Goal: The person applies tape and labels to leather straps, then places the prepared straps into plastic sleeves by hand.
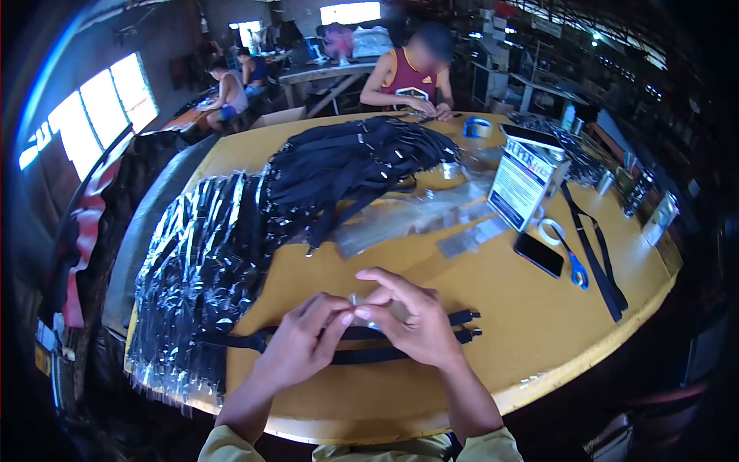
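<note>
Over the near part of the table, my left hand (309,337) and my right hand (416,319) meet fingertip to fingertip. Pinched between them is a small, shiny, clear piece (354,299), too small to name for certain. Right thumb and forefinger curve round toward it, the forefinger raised. Under both hands lies a pair of black suspenders (373,356), its straps running left to right with clips (471,314) at the right end. My left hand and wrist hide part of the straps.
Plastic-wrapped black straps (196,285) cover the table's left; a heap of black straps (346,158) lies behind. Clear plastic sleeves (408,219), a can (523,181), a phone (538,256), blue-handled scissors (578,273) and tape (550,231) lie right. A co-worker (416,81) works opposite.
</note>
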{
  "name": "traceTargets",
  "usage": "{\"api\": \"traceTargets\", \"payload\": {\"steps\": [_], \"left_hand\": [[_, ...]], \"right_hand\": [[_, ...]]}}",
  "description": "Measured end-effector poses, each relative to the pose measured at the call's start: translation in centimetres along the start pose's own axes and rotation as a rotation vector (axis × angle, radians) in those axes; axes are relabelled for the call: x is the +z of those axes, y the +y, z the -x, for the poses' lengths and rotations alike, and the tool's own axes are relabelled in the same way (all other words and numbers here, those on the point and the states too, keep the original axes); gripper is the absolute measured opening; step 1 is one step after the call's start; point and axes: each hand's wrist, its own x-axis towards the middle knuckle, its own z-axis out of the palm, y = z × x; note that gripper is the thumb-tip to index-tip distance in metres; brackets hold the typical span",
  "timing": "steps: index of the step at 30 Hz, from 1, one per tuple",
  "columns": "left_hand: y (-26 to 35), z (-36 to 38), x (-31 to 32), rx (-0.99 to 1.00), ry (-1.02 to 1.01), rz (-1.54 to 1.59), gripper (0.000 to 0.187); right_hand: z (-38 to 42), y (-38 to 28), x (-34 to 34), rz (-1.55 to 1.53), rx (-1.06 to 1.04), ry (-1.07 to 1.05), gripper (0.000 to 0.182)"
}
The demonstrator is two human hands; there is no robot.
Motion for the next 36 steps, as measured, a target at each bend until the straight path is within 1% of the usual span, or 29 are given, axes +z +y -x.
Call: {"api": "traceTargets", "payload": {"steps": [5,8,10,11,13,15,18,20,21,23,24,26,27,28,29,30,31,32,36], "left_hand": [[-0.7,-1.2,2.0,0.091,0.011,0.019,0.011],[-0.8,-1.7,3.1,0.165,0.078,0.033,0.012],[-0.9,-1.9,3.7,0.179,0.104,0.051,0.013],[-0.9,-2.0,4.0,0.188,0.127,0.069,0.014],[-1.3,-2.3,4.6,0.190,0.137,0.089,0.014],[-1.3,-2.6,5.1,0.197,0.145,0.108,0.015],[-0.8,-3.0,5.4,0.176,0.143,0.167,0.020],[-0.2,-3.1,5.4,0.099,0.081,0.246,0.023],[-0.7,-3.2,5.4,0.100,0.079,0.248,0.023],[-2.2,-3.3,5.4,0.163,0.016,0.384,0.023],[-1.4,-3.6,5.0,0.165,0.016,0.382,0.023],[1.2,-4.3,3.9,0.008,-0.048,0.306,0.020],[1.1,-4.4,4.1,0.008,-0.045,0.304,0.020],[0.9,-4.5,4.4,0.077,-0.021,0.265,0.018],[0.7,-4.6,4.7,0.145,0.000,0.227,0.017],[0.3,-4.6,5.1,0.143,0.000,0.228,0.017],[-0.1,-4.4,5.4,0.176,0.042,0.201,0.017],[-0.3,-4.3,5.7,0.211,0.085,0.174,0.017],[-0.3,-4.4,6.3,0.223,0.139,0.229,0.019]], "right_hand": [[0.1,0.8,-0.3,0.019,-0.070,0.059,0.042],[0.3,1.0,-0.5,0.014,-0.111,0.118,0.038],[0.5,0.7,-0.6,-0.006,-0.104,0.175,0.032],[0.6,0.8,-0.6,-0.005,-0.103,0.172,0.032],[0.6,1.2,-0.5,-0.020,-0.155,0.242,0.028],[0.7,1.1,-0.7,0.000,-0.164,0.259,0.026],[0.8,1.2,-1.0,0.003,-0.159,0.293,0.025],[1.0,1.3,-1.2,-0.011,-0.146,0.308,0.025],[1.1,1.4,-1.3,-0.030,-0.109,0.321,0.025],[1.2,1.5,-1.4,-0.050,-0.072,0.334,0.024],[1.2,1.5,-1.5,-0.016,-0.109,0.332,0.024],[0.9,1.6,-1.5,0.017,-0.151,0.330,0.024],[0.7,1.6,-1.5,0.070,-0.210,0.343,0.023],[0.6,1.6,-1.4,0.122,-0.266,0.358,0.023],[0.7,1.6,-1.3,0.121,-0.263,0.358,0.023],[0.8,1.6,-1.0,0.082,-0.220,0.359,0.022],[0.9,1.7,-0.8,0.044,-0.177,0.360,0.022],[1.0,1.8,-0.6,0.044,-0.178,0.356,0.022],[1.3,2.1,0.0,0.003,-0.159,0.405,0.020]]}}
